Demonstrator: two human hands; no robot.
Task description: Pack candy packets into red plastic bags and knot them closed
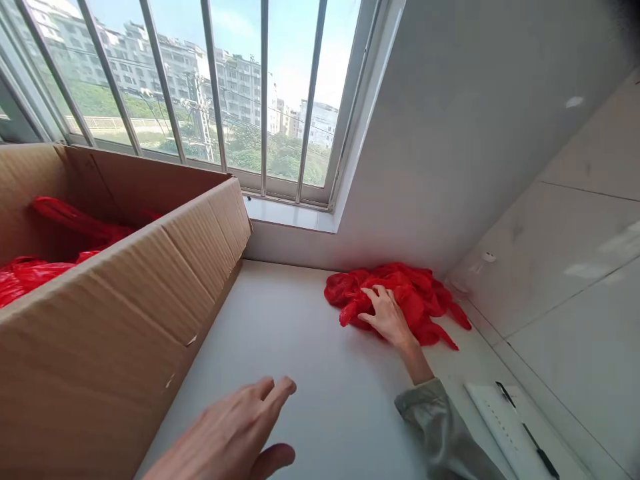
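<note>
A crumpled heap of red plastic bags [415, 293] lies on the white tabletop [280, 333], up against the wall. My right hand [387, 317] rests on the near left side of this heap, fingers and thumb spread over the thin red film. Nothing is visibly clasped in it, though its fingertips partly sink into the folds. Nearer to me, my left hand [240, 423] hovers over the table, its fingers stretched forward and the thumb apart, holding nothing. The large cardboard box [165, 280] on the left contains more red plastic bags [35, 273].
A barred window [240, 100] is behind the box. Along the right wall lie a white flat object [493, 420] with small dark marks and black pen-like items [545, 460]. Something clear with a white cap [489, 257] stands in the corner beyond the heap.
</note>
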